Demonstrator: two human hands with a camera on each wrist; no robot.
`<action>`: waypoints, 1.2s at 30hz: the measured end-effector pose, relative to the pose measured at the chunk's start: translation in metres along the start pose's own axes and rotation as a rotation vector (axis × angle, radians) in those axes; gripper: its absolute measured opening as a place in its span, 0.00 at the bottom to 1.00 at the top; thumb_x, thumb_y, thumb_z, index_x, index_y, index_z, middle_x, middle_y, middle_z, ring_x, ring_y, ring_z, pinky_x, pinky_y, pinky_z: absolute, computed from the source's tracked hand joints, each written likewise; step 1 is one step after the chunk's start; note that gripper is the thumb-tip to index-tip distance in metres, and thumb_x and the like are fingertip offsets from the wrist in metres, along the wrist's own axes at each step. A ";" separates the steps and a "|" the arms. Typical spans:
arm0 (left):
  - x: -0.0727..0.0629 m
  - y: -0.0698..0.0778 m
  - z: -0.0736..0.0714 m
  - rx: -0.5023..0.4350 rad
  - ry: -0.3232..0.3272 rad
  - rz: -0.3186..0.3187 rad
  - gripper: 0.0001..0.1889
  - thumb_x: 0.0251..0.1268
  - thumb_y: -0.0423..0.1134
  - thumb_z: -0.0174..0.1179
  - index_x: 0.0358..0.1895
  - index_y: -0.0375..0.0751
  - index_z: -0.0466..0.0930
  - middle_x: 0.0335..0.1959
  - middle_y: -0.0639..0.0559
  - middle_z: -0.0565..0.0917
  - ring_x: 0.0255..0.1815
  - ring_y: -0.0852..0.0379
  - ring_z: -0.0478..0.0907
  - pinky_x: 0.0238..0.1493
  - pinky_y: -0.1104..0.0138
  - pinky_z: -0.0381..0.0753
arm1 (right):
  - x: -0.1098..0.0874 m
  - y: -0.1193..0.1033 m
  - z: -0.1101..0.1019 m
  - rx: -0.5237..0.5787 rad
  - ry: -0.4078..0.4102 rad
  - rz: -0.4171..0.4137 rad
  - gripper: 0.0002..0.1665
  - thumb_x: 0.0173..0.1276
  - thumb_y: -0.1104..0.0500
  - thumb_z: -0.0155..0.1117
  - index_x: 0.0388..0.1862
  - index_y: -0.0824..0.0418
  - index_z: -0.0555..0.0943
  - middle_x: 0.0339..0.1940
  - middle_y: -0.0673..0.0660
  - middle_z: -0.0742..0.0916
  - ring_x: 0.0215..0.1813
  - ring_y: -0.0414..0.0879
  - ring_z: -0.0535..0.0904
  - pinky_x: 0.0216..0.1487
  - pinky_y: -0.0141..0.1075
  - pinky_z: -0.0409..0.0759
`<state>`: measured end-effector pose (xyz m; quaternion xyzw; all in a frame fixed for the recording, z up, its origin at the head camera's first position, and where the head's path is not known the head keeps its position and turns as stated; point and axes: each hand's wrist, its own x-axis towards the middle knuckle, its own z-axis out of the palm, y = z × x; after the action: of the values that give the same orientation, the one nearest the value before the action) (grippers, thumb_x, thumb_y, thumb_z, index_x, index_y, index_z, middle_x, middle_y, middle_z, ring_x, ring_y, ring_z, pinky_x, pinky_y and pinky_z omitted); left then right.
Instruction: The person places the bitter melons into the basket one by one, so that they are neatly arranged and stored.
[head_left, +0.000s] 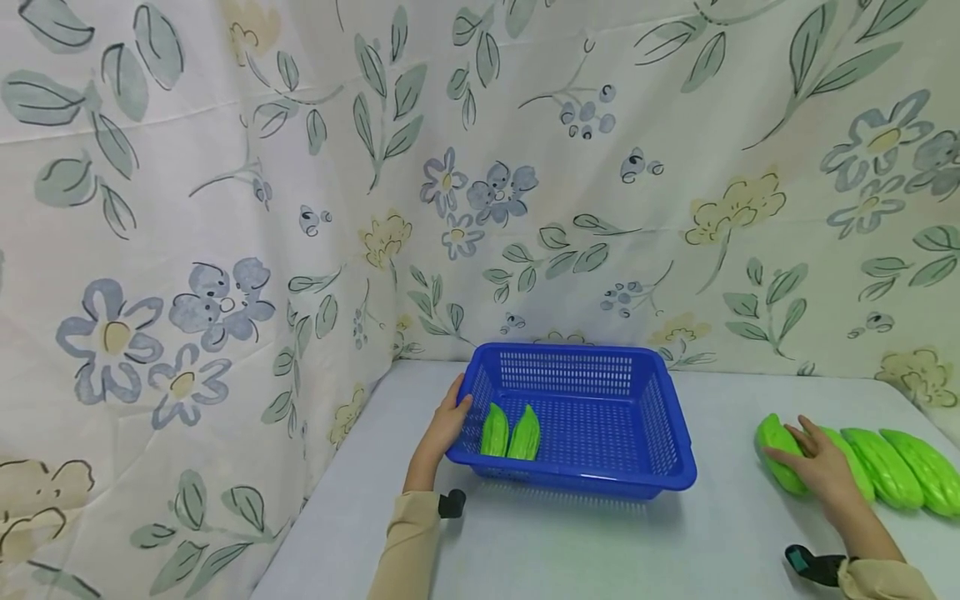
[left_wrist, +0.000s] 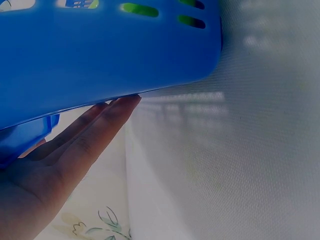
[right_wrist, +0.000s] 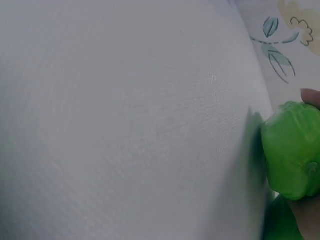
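A blue plastic basket (head_left: 577, 479) with slotted walls stands on the table, two green bitter melons (head_left: 524, 433) lying side by side at its left end. At the basket's left rim, my left hand (head_left: 444, 423) holds on with the thumb at the edge; in the left wrist view its fingers (left_wrist: 107, 122) lie straight against the outer wall. Over on the right, my right hand (head_left: 823, 467) grips the leftmost bitter melon (head_left: 772, 433) of a group. The right wrist view shows that melon (right_wrist: 290, 150) near the table surface, most of the hand cut off.
Several more bitter melons (head_left: 885, 467) lie in a row right of my right hand. White table (head_left: 720, 533) surface lies between basket and melons. A floral cloth (head_left: 570, 192) hangs behind the table and along its left side.
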<state>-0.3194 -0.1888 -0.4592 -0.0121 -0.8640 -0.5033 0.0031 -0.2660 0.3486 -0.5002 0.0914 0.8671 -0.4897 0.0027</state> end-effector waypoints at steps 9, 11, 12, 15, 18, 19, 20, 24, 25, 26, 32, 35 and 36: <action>0.000 0.001 -0.001 0.002 -0.001 0.005 0.30 0.79 0.43 0.40 0.79 0.43 0.47 0.78 0.35 0.53 0.78 0.31 0.49 0.73 0.35 0.51 | -0.001 -0.011 0.002 0.006 0.028 -0.027 0.55 0.74 0.46 0.54 0.77 0.67 0.29 0.75 0.74 0.46 0.76 0.73 0.33 0.72 0.70 0.40; 0.000 0.001 -0.001 0.002 0.000 0.007 0.30 0.79 0.43 0.41 0.79 0.43 0.47 0.78 0.35 0.54 0.78 0.31 0.49 0.73 0.35 0.51 | -0.001 -0.015 0.002 0.009 0.028 -0.046 0.55 0.75 0.46 0.54 0.77 0.67 0.29 0.75 0.75 0.46 0.76 0.73 0.34 0.72 0.69 0.40; 0.000 0.001 -0.001 0.003 0.001 0.009 0.30 0.79 0.43 0.41 0.79 0.43 0.47 0.78 0.35 0.54 0.78 0.31 0.49 0.73 0.35 0.51 | -0.002 -0.017 0.002 0.009 0.031 -0.049 0.55 0.75 0.47 0.54 0.77 0.67 0.29 0.75 0.75 0.47 0.76 0.73 0.34 0.72 0.69 0.41; 0.000 0.001 -0.001 0.004 0.002 0.012 0.30 0.79 0.42 0.41 0.79 0.43 0.47 0.78 0.34 0.54 0.78 0.31 0.50 0.73 0.35 0.52 | -0.002 -0.021 0.002 0.009 0.035 -0.057 0.55 0.75 0.47 0.54 0.77 0.67 0.29 0.75 0.75 0.47 0.76 0.74 0.34 0.72 0.69 0.41; 0.000 0.000 -0.001 0.004 0.001 0.011 0.30 0.79 0.43 0.41 0.79 0.42 0.47 0.78 0.35 0.54 0.78 0.31 0.50 0.73 0.35 0.52 | -0.002 -0.024 0.002 0.014 0.037 -0.063 0.55 0.75 0.47 0.54 0.77 0.67 0.29 0.75 0.74 0.47 0.76 0.74 0.34 0.72 0.70 0.41; 0.000 0.000 -0.001 0.003 0.001 0.011 0.30 0.79 0.43 0.41 0.79 0.42 0.47 0.78 0.35 0.54 0.78 0.31 0.49 0.73 0.35 0.51 | -0.002 -0.025 0.003 0.016 0.037 -0.068 0.55 0.75 0.47 0.54 0.77 0.66 0.29 0.75 0.74 0.47 0.77 0.73 0.33 0.72 0.70 0.41; 0.000 0.000 -0.001 0.005 0.001 0.011 0.30 0.79 0.43 0.41 0.79 0.43 0.47 0.78 0.35 0.54 0.78 0.31 0.49 0.73 0.35 0.51 | -0.002 -0.027 0.003 0.017 0.038 -0.075 0.55 0.75 0.47 0.54 0.77 0.66 0.29 0.75 0.74 0.46 0.77 0.73 0.33 0.72 0.70 0.41; 0.001 -0.001 -0.001 0.010 0.002 0.009 0.30 0.79 0.43 0.40 0.79 0.43 0.47 0.78 0.35 0.54 0.78 0.31 0.50 0.73 0.35 0.52 | -0.003 -0.034 0.005 0.007 0.047 -0.103 0.54 0.75 0.47 0.54 0.78 0.66 0.30 0.75 0.75 0.48 0.77 0.73 0.35 0.71 0.70 0.42; 0.001 -0.001 -0.001 0.009 0.002 0.008 0.30 0.79 0.43 0.40 0.79 0.43 0.47 0.78 0.35 0.54 0.78 0.31 0.50 0.73 0.35 0.52 | -0.003 -0.036 0.005 0.003 0.050 -0.107 0.54 0.75 0.47 0.54 0.78 0.66 0.30 0.75 0.75 0.48 0.77 0.73 0.35 0.71 0.70 0.43; 0.001 0.000 0.000 0.010 0.002 0.007 0.30 0.79 0.43 0.40 0.79 0.43 0.46 0.78 0.35 0.54 0.78 0.31 0.49 0.73 0.35 0.52 | -0.003 -0.039 0.006 0.001 0.053 -0.113 0.54 0.75 0.47 0.54 0.78 0.66 0.31 0.75 0.75 0.48 0.77 0.73 0.36 0.71 0.70 0.44; 0.001 0.001 0.000 0.009 0.002 0.000 0.30 0.79 0.43 0.40 0.79 0.42 0.46 0.78 0.35 0.53 0.78 0.31 0.49 0.73 0.35 0.51 | -0.004 -0.051 0.010 0.008 0.061 -0.152 0.54 0.74 0.46 0.55 0.79 0.63 0.32 0.76 0.73 0.48 0.77 0.72 0.39 0.71 0.69 0.46; 0.000 0.001 0.000 0.007 0.003 -0.008 0.30 0.79 0.43 0.40 0.79 0.43 0.46 0.78 0.35 0.53 0.78 0.31 0.49 0.73 0.35 0.51 | -0.005 -0.057 0.012 0.010 0.070 -0.153 0.53 0.74 0.47 0.54 0.79 0.64 0.32 0.76 0.73 0.49 0.77 0.72 0.41 0.70 0.69 0.48; 0.000 0.001 0.000 0.006 0.002 -0.010 0.30 0.79 0.43 0.41 0.79 0.43 0.46 0.78 0.36 0.53 0.78 0.32 0.49 0.73 0.35 0.51 | -0.005 -0.059 0.012 0.009 0.074 -0.151 0.53 0.75 0.47 0.54 0.79 0.64 0.32 0.76 0.74 0.50 0.77 0.73 0.41 0.70 0.70 0.49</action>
<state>-0.3194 -0.1880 -0.4580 -0.0071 -0.8655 -0.5008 0.0015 -0.2716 0.3078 -0.4565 0.0440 0.8688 -0.4886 -0.0667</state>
